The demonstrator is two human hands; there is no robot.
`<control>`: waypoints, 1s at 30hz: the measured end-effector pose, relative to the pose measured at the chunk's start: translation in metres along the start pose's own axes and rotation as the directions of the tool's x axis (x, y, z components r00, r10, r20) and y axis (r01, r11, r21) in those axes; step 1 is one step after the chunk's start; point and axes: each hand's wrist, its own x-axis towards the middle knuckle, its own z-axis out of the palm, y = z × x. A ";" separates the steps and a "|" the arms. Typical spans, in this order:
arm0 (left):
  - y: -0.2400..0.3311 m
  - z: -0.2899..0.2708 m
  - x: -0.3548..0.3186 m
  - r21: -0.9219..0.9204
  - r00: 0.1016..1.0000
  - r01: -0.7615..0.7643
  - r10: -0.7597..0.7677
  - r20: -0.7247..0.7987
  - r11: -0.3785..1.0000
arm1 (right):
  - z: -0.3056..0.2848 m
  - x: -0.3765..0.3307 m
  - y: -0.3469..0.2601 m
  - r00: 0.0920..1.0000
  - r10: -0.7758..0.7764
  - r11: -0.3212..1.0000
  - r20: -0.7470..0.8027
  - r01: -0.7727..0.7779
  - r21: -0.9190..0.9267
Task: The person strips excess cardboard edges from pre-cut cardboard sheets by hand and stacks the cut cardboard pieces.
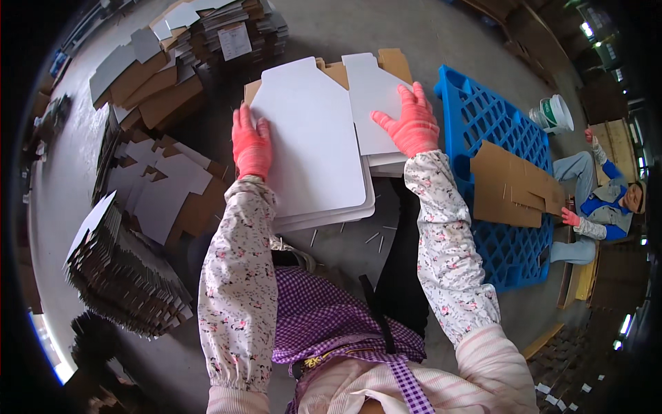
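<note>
In front of me lies a stack of die-cut cardboard sheets, white on top, with brown board showing along the far edge. A second white-topped cardboard piece lies against its right side. My left hand, in a pink-red glove, rests along the left edge of the stack, fingers stretched out. Over the right piece lies my right hand, gloved alike, with its thumb spread from the fingers. Neither hand grips anything. The near corners of the stack are rounded, and several sheets show beneath the top one.
A blue plastic pallet stands to the right, bearing a brown cardboard sheet. Beyond it are a white bucket and a seated person in gloves. Piles of flat cardboard crowd the left. Thin scraps litter the floor.
</note>
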 end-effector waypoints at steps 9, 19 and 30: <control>0.071 0.041 -0.009 0.228 0.703 -0.711 0.683 0.199 0.666 | -0.005 -0.005 0.004 0.999 0.020 0.999 0.033 -0.018 -0.045; 0.093 0.066 0.016 0.136 0.580 -0.814 0.791 0.193 0.564 | -0.027 -0.027 0.024 0.954 -0.167 0.978 0.249 0.193 -0.082; 0.093 0.057 0.018 -0.033 0.525 -0.843 0.835 0.165 0.537 | -0.022 -0.025 0.025 0.950 -0.177 0.979 0.256 0.197 -0.055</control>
